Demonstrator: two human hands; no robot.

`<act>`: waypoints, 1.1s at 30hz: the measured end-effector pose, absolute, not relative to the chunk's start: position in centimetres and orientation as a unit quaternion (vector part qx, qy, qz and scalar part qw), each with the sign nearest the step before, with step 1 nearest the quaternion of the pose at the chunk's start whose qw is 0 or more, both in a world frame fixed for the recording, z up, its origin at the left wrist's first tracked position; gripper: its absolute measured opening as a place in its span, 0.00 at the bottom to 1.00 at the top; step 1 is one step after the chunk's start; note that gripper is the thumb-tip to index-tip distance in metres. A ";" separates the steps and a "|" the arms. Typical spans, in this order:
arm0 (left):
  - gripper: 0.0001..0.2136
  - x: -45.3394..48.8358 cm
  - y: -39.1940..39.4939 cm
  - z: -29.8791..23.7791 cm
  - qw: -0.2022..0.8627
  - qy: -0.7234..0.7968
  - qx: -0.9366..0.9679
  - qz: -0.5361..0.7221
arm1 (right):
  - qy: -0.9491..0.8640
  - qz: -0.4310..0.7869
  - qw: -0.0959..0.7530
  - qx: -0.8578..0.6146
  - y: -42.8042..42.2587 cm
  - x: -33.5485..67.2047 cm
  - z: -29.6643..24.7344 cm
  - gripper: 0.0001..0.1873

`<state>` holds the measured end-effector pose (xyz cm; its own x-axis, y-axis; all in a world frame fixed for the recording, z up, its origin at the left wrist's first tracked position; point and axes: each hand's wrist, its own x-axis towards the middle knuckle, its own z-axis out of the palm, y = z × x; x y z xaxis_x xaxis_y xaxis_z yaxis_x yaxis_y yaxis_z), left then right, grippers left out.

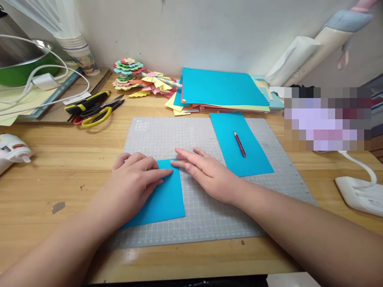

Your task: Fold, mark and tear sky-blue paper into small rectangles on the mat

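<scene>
A blue paper sheet lies on the grey cutting mat in front of me. My left hand rests flat on its upper left part, fingers stretched and pressing the paper. My right hand lies flat beside it, fingertips touching the sheet's top right corner. Both hands are open and hold nothing. A second blue sheet lies on the mat to the right, with a red pencil on top of it.
A stack of coloured paper sits behind the mat, folded paper flowers to its left. Scissors and a utility knife lie at the back left. A glue gun is at the far left, a white power strip at the right.
</scene>
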<state>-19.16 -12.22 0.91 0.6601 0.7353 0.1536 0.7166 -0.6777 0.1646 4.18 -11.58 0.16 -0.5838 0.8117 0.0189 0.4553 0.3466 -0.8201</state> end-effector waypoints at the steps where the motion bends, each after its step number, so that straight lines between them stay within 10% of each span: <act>1: 0.13 -19.2 -12.3 0.9 0.042 0.394 0.912 0.105 | -0.789 0.410 0.219 -0.401 -11.6 4.2 0.1 0.26; 33: 0.20 -19.0 -12.3 0.5 0.044 0.376 0.920 0.098 | -0.859 0.290 0.201 -0.370 -12.0 4.4 0.3 0.22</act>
